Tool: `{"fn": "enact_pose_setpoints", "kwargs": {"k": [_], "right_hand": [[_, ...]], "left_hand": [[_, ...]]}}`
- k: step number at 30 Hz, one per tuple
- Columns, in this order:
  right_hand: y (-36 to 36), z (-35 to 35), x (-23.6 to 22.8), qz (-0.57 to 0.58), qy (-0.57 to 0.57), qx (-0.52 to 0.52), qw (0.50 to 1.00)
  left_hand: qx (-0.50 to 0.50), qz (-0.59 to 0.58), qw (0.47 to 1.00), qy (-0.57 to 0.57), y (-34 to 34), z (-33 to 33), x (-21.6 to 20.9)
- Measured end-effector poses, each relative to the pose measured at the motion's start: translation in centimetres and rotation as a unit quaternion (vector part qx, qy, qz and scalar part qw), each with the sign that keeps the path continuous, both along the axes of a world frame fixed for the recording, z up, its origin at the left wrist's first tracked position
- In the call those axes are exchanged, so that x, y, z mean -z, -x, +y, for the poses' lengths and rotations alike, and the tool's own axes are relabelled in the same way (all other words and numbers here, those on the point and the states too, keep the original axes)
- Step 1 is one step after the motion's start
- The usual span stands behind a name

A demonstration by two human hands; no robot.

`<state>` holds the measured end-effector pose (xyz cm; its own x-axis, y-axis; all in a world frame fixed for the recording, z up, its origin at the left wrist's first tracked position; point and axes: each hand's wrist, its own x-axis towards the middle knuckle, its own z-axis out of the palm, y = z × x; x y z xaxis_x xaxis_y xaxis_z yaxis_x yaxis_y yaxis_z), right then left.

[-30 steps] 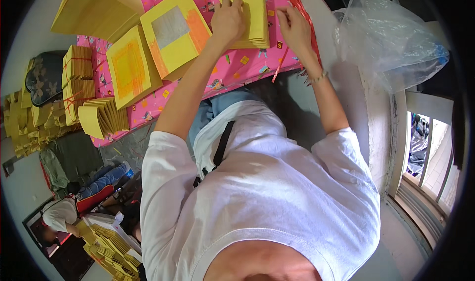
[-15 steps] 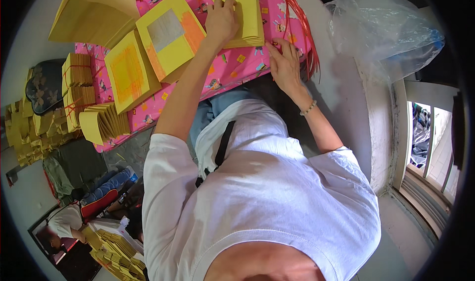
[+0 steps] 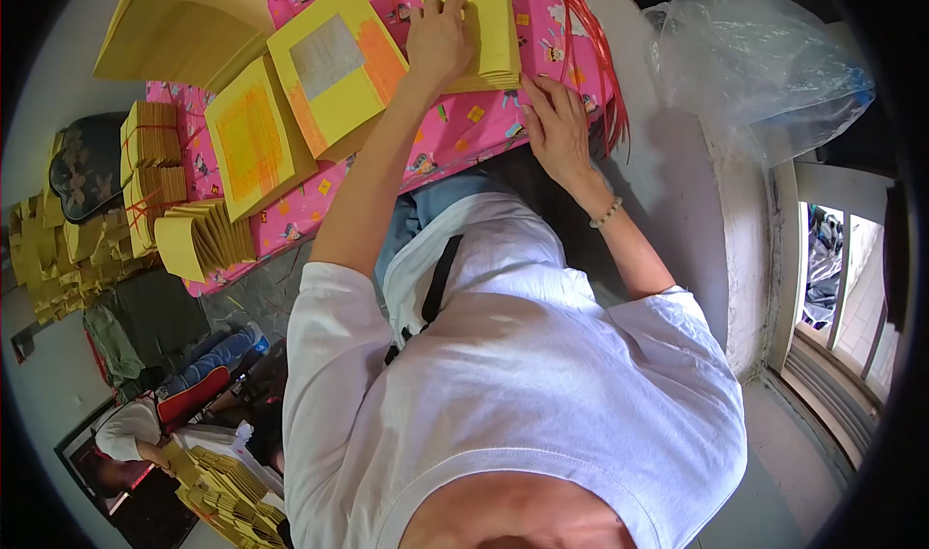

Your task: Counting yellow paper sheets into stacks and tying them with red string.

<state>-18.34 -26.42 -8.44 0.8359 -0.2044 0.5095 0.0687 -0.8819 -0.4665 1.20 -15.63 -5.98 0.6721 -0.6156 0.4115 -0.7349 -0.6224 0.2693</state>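
A stack of yellow folded paper sheets point(image 3: 492, 36) lies on a pink patterned tablecloth point(image 3: 455, 131). My left hand point(image 3: 440, 41) rests on top of it, its bent fingers pressing the upper sheet near the left side. Beside the stack's near right corner is my right hand point(image 3: 561, 128), fingers apart, with the forefinger touching or almost touching the corner. Left of my left forearm stand two thick yellow paper blocks, one with a grey and orange panel point(image 3: 334, 65), the other with an orange square point(image 3: 249, 145). The far end of the stack runs up to the picture's top edge.
Red strings point(image 3: 585, 46) hang over the table's right end. Tied paper bundles point(image 3: 153, 143) and a loose fanned bundle point(image 3: 205, 239) sit at the left. A clear plastic bag point(image 3: 755, 65) is at the upper right. Another person point(image 3: 131, 433) handles yellow paper at the lower left.
My left hand and the stack under it have shifted slightly to the right. My right hand stays by the corner with its fingers a little more spread. The other person's arm has moved.
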Motion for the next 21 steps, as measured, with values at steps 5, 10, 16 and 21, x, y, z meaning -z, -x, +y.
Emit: {"fn": "enact_pose_setpoints", "kwargs": {"k": [5, 10, 16, 21], "right_hand": [[0.0, -0.1, 0.0, 0.012, 0.004, 0.0, 1.0], [-0.7, 0.0, -1.1, -0.024, -0.009, -0.01, 1.0], [-1.3, -0.2, -2.9, -0.048, -0.025, 0.003, 0.999], [-3.1, -0.1, -6.3, -0.081, -0.036, -0.04, 0.995]], "left_hand": [[0.005, 0.011, 1.0, -0.007, -0.2, -0.1, 0.0], [0.0, 0.008, 0.999, -0.036, -0.2, -0.3, -0.6], [-0.011, 0.09, 0.996, -0.021, 0.0, 0.3, -2.9], [0.027, 0.038, 0.999, 0.007, 1.0, 3.4, -5.6]]}}
